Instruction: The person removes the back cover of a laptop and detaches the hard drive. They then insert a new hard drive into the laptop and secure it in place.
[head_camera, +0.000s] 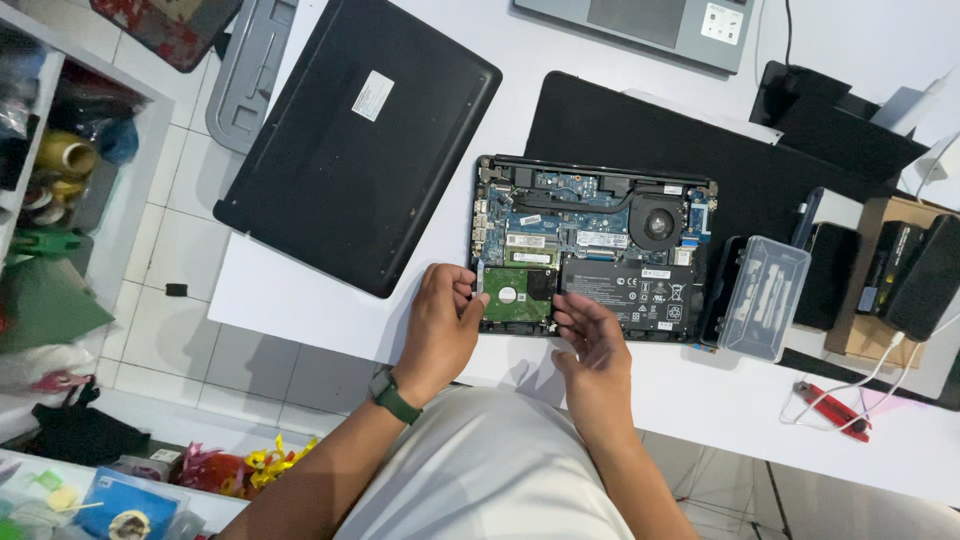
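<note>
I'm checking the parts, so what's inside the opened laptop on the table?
Inside the opened laptop: a blue circuit board, round fan, black battery and green-faced hard drive. The left hand and right hand cover the drive's edges.

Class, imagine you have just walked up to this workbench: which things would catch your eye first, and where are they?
First the opened laptop at the middle of the white table, its circuit boards, fan and black battery bare. At its near left corner the left hand and right hand flank a green-faced hard drive. To the left lies a black bottom cover; to the right, a clear plastic box.
</note>
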